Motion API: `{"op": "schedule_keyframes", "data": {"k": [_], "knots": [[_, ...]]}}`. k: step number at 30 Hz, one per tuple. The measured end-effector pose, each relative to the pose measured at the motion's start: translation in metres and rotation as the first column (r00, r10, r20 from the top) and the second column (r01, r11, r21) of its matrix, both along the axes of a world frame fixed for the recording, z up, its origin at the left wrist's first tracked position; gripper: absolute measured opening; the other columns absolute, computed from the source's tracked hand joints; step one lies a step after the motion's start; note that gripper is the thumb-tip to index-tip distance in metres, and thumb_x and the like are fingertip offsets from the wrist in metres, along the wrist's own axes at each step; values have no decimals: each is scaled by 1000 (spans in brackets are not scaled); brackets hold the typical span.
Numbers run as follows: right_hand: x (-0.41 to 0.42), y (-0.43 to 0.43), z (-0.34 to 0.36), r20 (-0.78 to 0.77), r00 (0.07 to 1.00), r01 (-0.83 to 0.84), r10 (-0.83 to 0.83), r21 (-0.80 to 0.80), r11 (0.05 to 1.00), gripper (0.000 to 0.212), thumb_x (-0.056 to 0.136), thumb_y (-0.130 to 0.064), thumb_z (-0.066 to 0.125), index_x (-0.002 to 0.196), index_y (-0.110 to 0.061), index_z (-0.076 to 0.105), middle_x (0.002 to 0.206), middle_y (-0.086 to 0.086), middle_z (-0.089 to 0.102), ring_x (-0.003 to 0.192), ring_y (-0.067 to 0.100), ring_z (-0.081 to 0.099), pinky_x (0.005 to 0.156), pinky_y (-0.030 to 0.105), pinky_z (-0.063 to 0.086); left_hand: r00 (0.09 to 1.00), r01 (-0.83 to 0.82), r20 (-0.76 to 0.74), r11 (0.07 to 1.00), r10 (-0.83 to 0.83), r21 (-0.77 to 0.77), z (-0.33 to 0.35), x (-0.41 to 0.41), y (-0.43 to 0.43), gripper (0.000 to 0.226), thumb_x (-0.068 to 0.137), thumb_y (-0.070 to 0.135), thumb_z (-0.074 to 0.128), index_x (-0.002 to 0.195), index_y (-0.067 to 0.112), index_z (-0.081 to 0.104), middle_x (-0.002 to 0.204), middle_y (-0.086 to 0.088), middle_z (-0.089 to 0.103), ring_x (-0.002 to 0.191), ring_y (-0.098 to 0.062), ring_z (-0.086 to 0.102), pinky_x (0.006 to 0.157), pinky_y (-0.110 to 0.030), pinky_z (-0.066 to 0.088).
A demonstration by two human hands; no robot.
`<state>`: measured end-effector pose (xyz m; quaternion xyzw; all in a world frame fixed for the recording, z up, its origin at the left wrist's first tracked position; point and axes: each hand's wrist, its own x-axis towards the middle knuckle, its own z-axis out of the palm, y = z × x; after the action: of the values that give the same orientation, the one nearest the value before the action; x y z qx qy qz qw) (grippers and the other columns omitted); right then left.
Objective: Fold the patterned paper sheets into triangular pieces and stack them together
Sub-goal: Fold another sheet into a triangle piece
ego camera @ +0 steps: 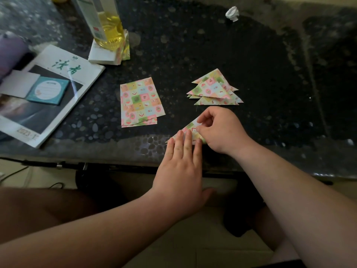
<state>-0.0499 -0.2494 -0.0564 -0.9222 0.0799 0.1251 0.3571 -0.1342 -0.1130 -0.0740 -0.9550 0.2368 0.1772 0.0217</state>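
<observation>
Here: left hand (pixel 181 161) flat, fingers straight, pressing folded triangle (pixel 189 127); right hand (pixel 222 132) fingers pinching its edge.

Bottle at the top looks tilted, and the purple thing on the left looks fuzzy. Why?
Head view: the wide-angle lens likely leans the bottle near the edge; head view: the purple thing at the left edge is blurred, while the folded paper under the left hand and right hand looks sharp.
</observation>
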Motion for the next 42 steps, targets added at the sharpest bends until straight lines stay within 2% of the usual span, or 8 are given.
{"op": "schedule_keyframes", "data": {"k": [16,22,28,32,35,38,42], "knots": [[1,0,-3,14,1000,14,-14,-15,1000,17,93,-19,73,93,-32,62,91,-11,62,84,5,60,70,21,49,1000,4,17,1000,-4,-12,0,1,1,109,95,78,25,155,2,-25,159,-26,-33,149,-40,-31,126,-54,-6],[0,0,-4,25,1000,8,-7,-23,1000,16,93,-19,73,93,-31,62,91,-11,62,84,6,60,70,21,49,999,28,45,1000,-28,6,-3,1,2,110,95,78,23,154,-2,-24,159,-27,-33,149,-40,-31,125,-54,-8],[-1,0,-6,34,999,-1,2,-25,1000,18,93,-21,72,89,-33,59,90,-11,62,83,6,60,71,22,50,993,80,93,996,-76,-45,-13,3,7,114,94,80,26,153,-5,-22,161,-27,-29,149,-41,-30,126,-52,-8],[-2,-3,-5,31,1000,7,-6,-30,1000,14,91,-25,73,90,-31,61,90,-11,62,84,7,60,71,24,51,991,109,85,993,-105,-44,-13,4,4,122,88,86,34,156,3,-24,160,-30,-29,149,-46,-27,125,-56,-7],[-1,-7,0,3,1000,29,-29,-51,998,11,91,-30,74,93,-28,63,91,-11,62,85,7,60,73,26,53,991,108,80,994,-106,-17,-11,4,-3,122,84,90,34,158,12,-24,159,-33,-27,149,-52,-22,123,-64,-4],[0,-15,6,-28,999,45,-46,-66,997,10,92,-30,74,88,-27,65,90,-9,65,85,7,61,72,28,53,992,108,64,994,-109,18,-9,6,-9,123,80,93,36,158,21,-25,159,-35,-26,148,-56,-20,119,-71,-4],[-1,-23,10,-86,996,-18,11,-81,997,11,90,-26,75,88,-29,64,92,-9,65,87,7,61,68,26,50,991,107,76,994,-109,32,-8,5,-12,124,77,95,35,157,24,-27,159,-34,-26,148,-58,-20,118,-72,-3]]}}
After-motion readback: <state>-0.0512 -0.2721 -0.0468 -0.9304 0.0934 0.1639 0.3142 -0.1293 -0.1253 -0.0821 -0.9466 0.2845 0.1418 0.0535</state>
